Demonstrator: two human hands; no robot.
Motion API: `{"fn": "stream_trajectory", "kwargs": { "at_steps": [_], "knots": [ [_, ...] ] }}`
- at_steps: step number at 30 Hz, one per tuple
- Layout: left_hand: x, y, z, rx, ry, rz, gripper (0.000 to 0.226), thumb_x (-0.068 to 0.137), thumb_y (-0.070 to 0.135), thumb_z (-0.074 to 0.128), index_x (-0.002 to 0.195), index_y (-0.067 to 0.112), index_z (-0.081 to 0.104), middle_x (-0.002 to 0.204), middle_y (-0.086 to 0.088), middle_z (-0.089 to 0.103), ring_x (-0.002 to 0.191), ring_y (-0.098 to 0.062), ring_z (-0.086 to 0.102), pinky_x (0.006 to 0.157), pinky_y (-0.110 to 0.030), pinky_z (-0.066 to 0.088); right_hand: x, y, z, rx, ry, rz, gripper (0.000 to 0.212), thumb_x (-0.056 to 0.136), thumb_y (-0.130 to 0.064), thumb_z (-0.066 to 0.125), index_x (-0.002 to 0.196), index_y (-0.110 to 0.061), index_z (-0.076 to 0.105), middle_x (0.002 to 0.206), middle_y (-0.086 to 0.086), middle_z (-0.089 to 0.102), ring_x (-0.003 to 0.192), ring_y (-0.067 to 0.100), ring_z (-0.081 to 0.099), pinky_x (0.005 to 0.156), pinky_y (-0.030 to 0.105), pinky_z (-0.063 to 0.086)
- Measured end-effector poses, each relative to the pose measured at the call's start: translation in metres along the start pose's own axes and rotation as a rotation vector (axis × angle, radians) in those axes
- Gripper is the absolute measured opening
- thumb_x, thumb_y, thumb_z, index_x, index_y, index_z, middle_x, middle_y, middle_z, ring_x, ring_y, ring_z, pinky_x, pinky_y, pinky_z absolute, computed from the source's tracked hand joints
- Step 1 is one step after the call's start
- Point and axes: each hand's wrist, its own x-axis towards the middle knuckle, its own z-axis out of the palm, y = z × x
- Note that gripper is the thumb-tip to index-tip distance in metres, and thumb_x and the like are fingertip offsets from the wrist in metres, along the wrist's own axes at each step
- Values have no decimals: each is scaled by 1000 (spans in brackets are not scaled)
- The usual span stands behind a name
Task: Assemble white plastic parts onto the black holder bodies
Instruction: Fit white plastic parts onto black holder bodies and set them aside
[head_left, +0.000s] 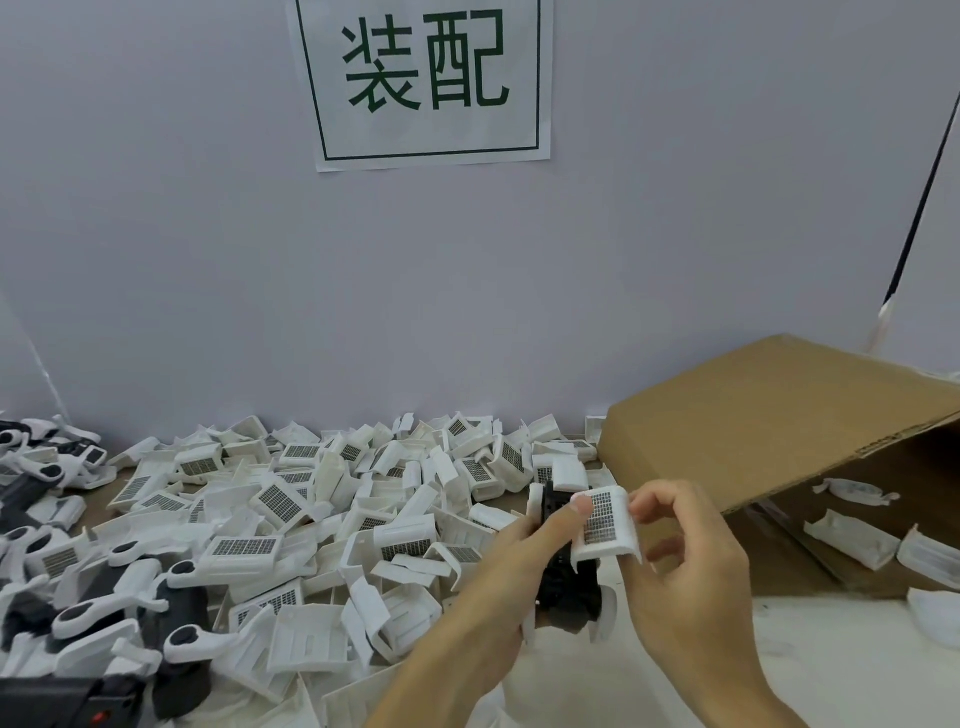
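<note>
One white plastic part (605, 525) with a dark grid sits against the top of a black holder body (566, 571), low and right of the middle of the frame. The left hand (511, 561) has its fingers curled round the black body, thumb pressing on the white part. The right hand (691, 566) pinches the part's right edge. A big pile of white parts (322, 499) fills the table to the left. An open cardboard box (779, 415) lies close on the right.
</note>
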Motion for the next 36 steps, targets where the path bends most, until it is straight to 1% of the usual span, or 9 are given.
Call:
{"fn": "stream_trajectory", "kwargs": {
  "at_steps": [3, 11, 14, 16, 19, 26, 30, 33, 36],
  "knots": [
    [-1, 0, -1, 10, -22, 4, 71, 55, 62, 80, 104, 12, 72, 82, -8, 70, 69, -27, 66, 51, -29, 51, 1, 1, -1, -28, 11, -21, 40, 73, 7, 80, 87, -22, 57, 87, -9, 60, 77, 17, 60, 57, 27, 46],
    [2, 0, -3, -51, 58, 41, 35, 90, 27, 73, 111, 0, 66, 75, -9, 70, 60, -23, 64, 49, -30, 50, 2, 1, -1, -49, -147, 8, 25, 77, -13, 83, 86, -25, 63, 82, -14, 68, 85, 9, 62, 65, 16, 48],
    [1, 1, -4, -85, 112, 37, 32, 93, 22, 69, 114, -1, 64, 77, -10, 73, 59, -21, 65, 48, -29, 50, 0, 4, -1, -43, -241, 36, 35, 81, -2, 79, 96, -31, 66, 89, -19, 69, 90, 6, 65, 68, 16, 52],
    [3, 1, -6, -104, 166, 49, 34, 92, 21, 70, 116, -2, 63, 78, -11, 74, 59, -22, 66, 48, -29, 50, -2, 4, 1, -53, -276, 46, 52, 85, 11, 66, 108, -36, 65, 95, -21, 68, 95, 4, 64, 70, 14, 52],
    [5, -2, -8, -80, 219, 91, 33, 90, 24, 73, 116, 7, 64, 84, -10, 77, 63, -21, 70, 49, -27, 50, -3, 2, 1, 23, -268, 90, 62, 90, 13, 52, 118, -41, 62, 102, -23, 67, 100, 3, 64, 75, 10, 49],
    [5, -10, -3, 69, 162, 191, 41, 91, 33, 73, 129, 26, 58, 104, -3, 77, 88, -22, 76, 62, -28, 57, -4, -3, 4, 207, -352, 214, 18, 92, -26, 68, 108, -33, 65, 99, -19, 69, 91, 7, 70, 64, 15, 52],
    [3, -8, -2, 5, 107, 182, 24, 98, 30, 64, 121, 32, 61, 103, 0, 77, 90, -23, 76, 66, -32, 60, -3, 0, 5, 231, -325, 315, 29, 80, -47, 70, 104, -33, 63, 97, -20, 68, 84, 10, 72, 65, 20, 55],
    [3, -9, -1, -56, 105, 147, 18, 100, 31, 60, 117, 36, 63, 104, 5, 78, 95, -17, 76, 73, -32, 62, -4, 5, 7, 237, -326, 372, 26, 84, -29, 78, 103, -38, 61, 98, -25, 68, 78, 11, 73, 66, 20, 55],
    [8, -12, -2, -56, 140, 134, 29, 106, 19, 46, 125, 32, 63, 109, -3, 77, 102, -21, 73, 89, -40, 60, -4, 11, 7, 254, -304, 430, 35, 84, -17, 78, 106, -38, 61, 98, -22, 73, 74, 11, 73, 64, 17, 54]
  ]
}}
